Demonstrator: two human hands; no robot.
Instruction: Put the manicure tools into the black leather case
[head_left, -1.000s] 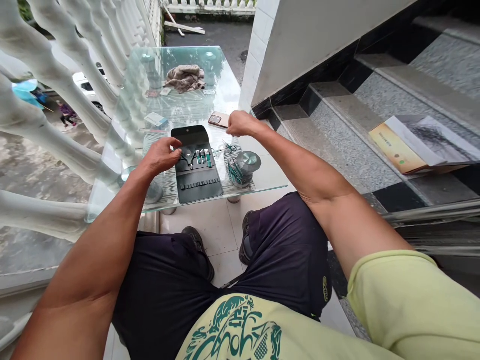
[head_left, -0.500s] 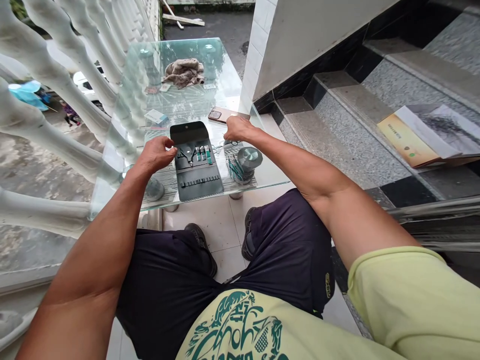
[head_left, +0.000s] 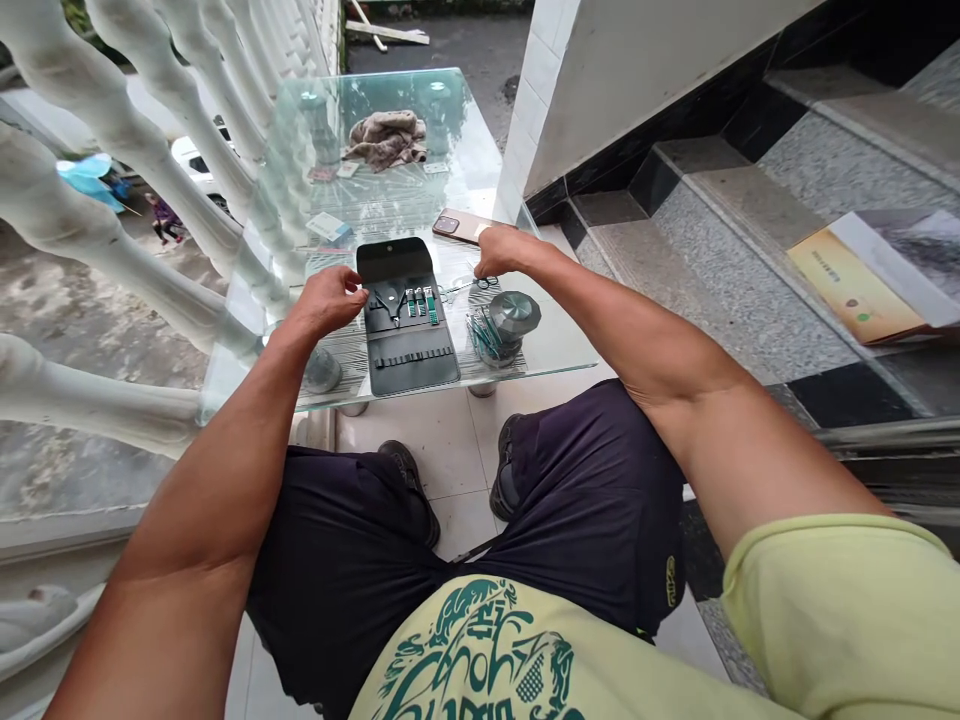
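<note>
A black tool case (head_left: 409,340) lies unfolded on the glass table (head_left: 390,210), with nippers and green clippers (head_left: 420,303) in its upper slots. My left hand (head_left: 326,300) rests at the case's left edge, fingers curled against it. My right hand (head_left: 499,250) is closed just right of the case, over small scissors (head_left: 465,287) lying on the glass; whether it grips them is hidden. A round metal lid (head_left: 515,312) sits on a container with several green-handled tools (head_left: 484,335) beside it.
A phone (head_left: 461,225) lies behind my right hand. A crumpled cloth (head_left: 388,138) and a small card (head_left: 328,227) lie farther back. White balusters (head_left: 135,180) run along the left. Stone steps (head_left: 720,220) rise on the right, with a booklet (head_left: 870,280) on one.
My right hand has come down from above the phone to the glass by the scissors. My left hand has stayed at the case's left edge. The camera has shifted slightly.
</note>
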